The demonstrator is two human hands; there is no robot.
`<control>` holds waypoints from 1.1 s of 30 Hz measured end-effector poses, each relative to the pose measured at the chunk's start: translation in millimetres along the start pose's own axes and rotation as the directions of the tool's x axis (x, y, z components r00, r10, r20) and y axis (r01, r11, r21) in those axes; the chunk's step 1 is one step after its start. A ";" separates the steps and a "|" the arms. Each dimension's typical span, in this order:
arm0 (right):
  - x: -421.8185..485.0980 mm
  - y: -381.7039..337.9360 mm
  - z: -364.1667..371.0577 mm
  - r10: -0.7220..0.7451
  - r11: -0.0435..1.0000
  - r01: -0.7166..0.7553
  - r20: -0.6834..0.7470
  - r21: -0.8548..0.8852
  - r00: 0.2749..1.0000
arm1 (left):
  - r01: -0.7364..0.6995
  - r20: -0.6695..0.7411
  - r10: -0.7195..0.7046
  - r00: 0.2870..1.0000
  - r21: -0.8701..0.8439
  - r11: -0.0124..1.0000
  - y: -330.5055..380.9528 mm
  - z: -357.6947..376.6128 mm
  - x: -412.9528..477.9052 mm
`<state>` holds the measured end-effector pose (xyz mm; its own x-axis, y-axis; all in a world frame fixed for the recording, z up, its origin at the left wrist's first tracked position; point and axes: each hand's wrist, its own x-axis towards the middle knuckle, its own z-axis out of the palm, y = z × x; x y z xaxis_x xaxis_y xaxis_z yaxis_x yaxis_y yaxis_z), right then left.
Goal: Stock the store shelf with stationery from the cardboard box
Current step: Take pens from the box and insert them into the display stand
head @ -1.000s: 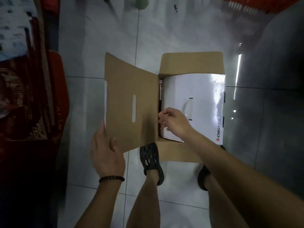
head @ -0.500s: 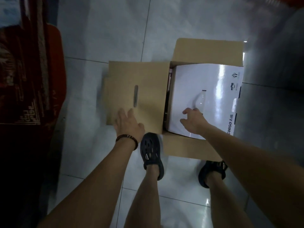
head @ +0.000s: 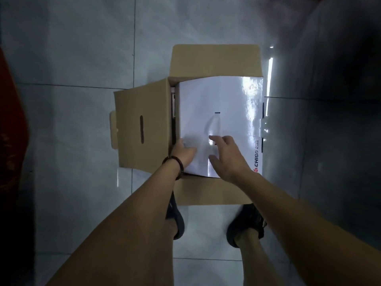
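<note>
You stood over the cardboard box [head: 216,58] on the tiled floor [head: 72,48], your sandals [head: 246,226] at its near side in the lower middle of the frame, so both arms could reach straight down into it. The brown flap [head: 142,124] on the left of the frame was folded outward, which left only the glossy white flap [head: 218,100] lying over the opening. Your left hand [head: 183,153], with a dark bracelet [head: 175,165] at the wrist, lay at that flap's left edge near its lower corner. Its fingers looked extended across the panel rather than curled, though blur hid whether the thumb hooked under the edge. Your right hand [head: 228,155] was over the flap beside the handle cut-out [head: 212,126], fingers spread with the thumb apart, gripping nothing. It seemed placed to steady or press the panel while the other hand worked at the free edge. The stationery was inside the box under the white flap. Only a narrow strip of the contents [head: 173,106] showed in the gap between the two flaps, too dark to say what it was. The shelf was not in view. By my reading the task was at its very start, and the white flap needed swinging toward the right of the frame before anything could come out
</note>
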<state>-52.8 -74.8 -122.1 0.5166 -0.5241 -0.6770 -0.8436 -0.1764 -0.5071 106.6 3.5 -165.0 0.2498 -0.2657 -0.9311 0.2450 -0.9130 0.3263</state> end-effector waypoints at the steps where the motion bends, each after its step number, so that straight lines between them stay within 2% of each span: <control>1: 0.4 2.7 -0.2 -0.018 0.999 0.018 -0.013 0.037 1.000 | 0.033 -0.017 -0.034 0.999 -0.035 0.999 -2.9 2.0 6.9; 3: -0.9 7.3 0.4 -0.039 0.993 0.043 -0.037 0.112 0.999 | 0.097 -0.053 -0.102 0.993 -0.093 0.991 -12.8 5.7 18.9; 6: -5.5 9.6 -2.5 -0.016 0.957 0.029 -0.046 0.290 0.999 | 0.113 -0.078 -0.130 0.988 -0.191 0.975 -20.7 13.0 25.1; 9: -8.8 7.0 -17.1 0.053 0.830 -0.007 -0.065 0.558 0.996 | 0.081 -0.120 -0.122 0.985 -0.302 0.950 -17.5 19.2 13.9; 11: -12.3 5.1 -32.3 0.097 0.765 -0.024 -0.079 0.643 0.992 | 0.056 -0.143 -0.108 0.984 -0.327 0.943 -12.5 21.2 -4.0; 13: -17.6 2.5 -47.5 0.123 0.749 -0.032 -0.091 0.662 0.988 | -0.021 -0.203 -0.039 0.978 -0.282 0.959 -6.3 23.1 -31.9; 14: -21.1 1.1 -53.8 0.134 0.753 -0.034 -0.102 0.657 0.986 | -0.066 -0.277 -0.004 0.961 -0.243 0.968 -5.8 24.8 -47.0; 17: -38.0 -4.4 -78.5 0.159 0.845 -0.022 -0.211 0.535 0.964 | -0.180 -0.502 0.081 0.861 -0.151 0.972 -3.6 31.5 -104.4; 20: -69.2 -11.7 -117.6 0.134 0.941 -0.017 -0.326 0.339 0.936 | -0.275 -0.560 0.187 0.807 -0.075 0.959 6.8 59.8 -171.0; 22: -97.3 -17.4 -147.5 0.136 0.926 0.010 -0.357 0.378 0.924 | -0.411 -0.555 0.311 0.771 -0.062 0.909 20.5 91.6 -215.9; 24: -127.9 -22.0 -175.9 0.088 0.911 0.090 -0.402 0.403 0.911 | -0.536 -0.492 0.446 0.747 -0.050 0.843 40.3 132.6 -251.0; 25: -141.6 -23.2 -188.7 0.037 0.913 0.151 -0.446 0.378 0.894 | -0.562 -0.423 0.494 0.760 -0.045 0.826 43.7 156.3 -257.4; 26: -153.0 -22.4 -200.8 -0.034 0.924 0.220 -0.504 0.314 0.863 | -0.544 -0.318 0.498 0.807 -0.070 0.836 45.8 181.6 -259.7; 28: -165.5 -11.0 -217.8 -0.228 0.946 0.320 -0.600 0.050 0.767 | -0.474 -0.084 0.472 0.878 -0.005 0.881 40.9 222.6 -250.2; 29: -167.9 -0.7 -223.0 -0.325 0.935 0.342 -0.611 -0.093 0.722 | -0.488 0.008 0.490 0.872 0.097 0.867 38.1 237.3 -239.4; 30: -166.7 13.4 -224.3 -0.389 0.919 0.341 -0.604 -0.199 0.696 | -0.523 0.090 0.516 0.852 0.207 0.827 35.1 250.4 -228.1; 31: -162.4 30.0 -223.0 -0.411 0.912 0.321 -0.586 -0.257 0.699 | -0.570 0.196 0.535 0.822 0.309 0.761 38.0 259.8 -220.1; 33: -147.0 62.7 -217.3 -0.316 0.943 0.201 -0.522 -0.265 0.793 | -0.680 0.469 0.493 0.733 0.495 0.541 52.4 274.3 -208.4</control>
<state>-213.3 -189.9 61.5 0.5993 -0.7945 -0.0982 -0.7306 -0.4925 -0.4729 -189.5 -73.9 1.4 -0.1351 -0.7898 -0.5983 -0.5013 -0.4663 0.7288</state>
